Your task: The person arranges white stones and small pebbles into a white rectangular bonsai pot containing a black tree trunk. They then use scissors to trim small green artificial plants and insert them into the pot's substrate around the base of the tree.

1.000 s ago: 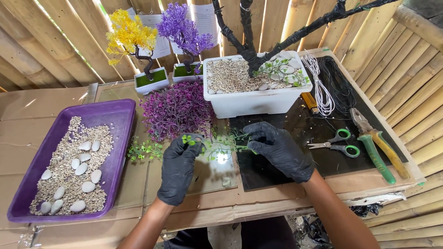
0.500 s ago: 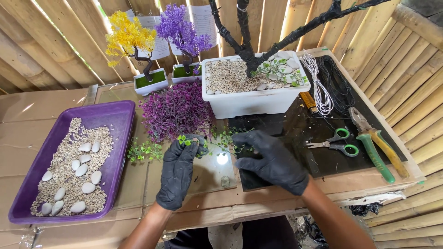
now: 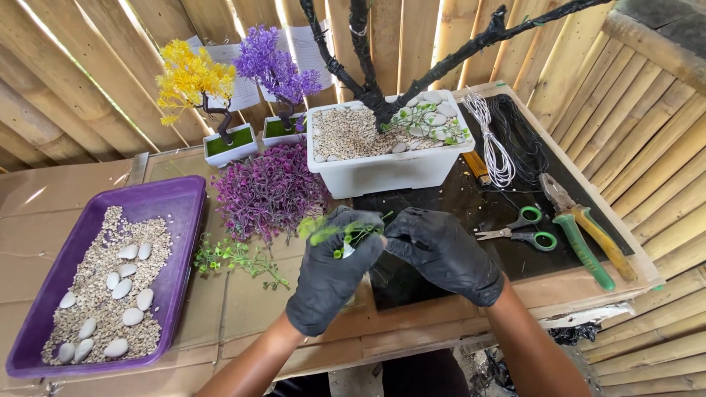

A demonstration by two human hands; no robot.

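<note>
Your black-gloved left hand and right hand have drawn together since a moment ago, both pinching a small green plastic sprig above the table's front edge, bunching its leaves. Nearby lie a feathery purple foliage clump and a smooth white rectangular planter.

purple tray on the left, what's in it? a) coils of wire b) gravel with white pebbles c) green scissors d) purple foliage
B: the purple tray holds pale gravel with smooth white pebbles on top; the green-handled scissors and the wire coils lie on the right, and the purple foliage sits beside the tray.
</note>
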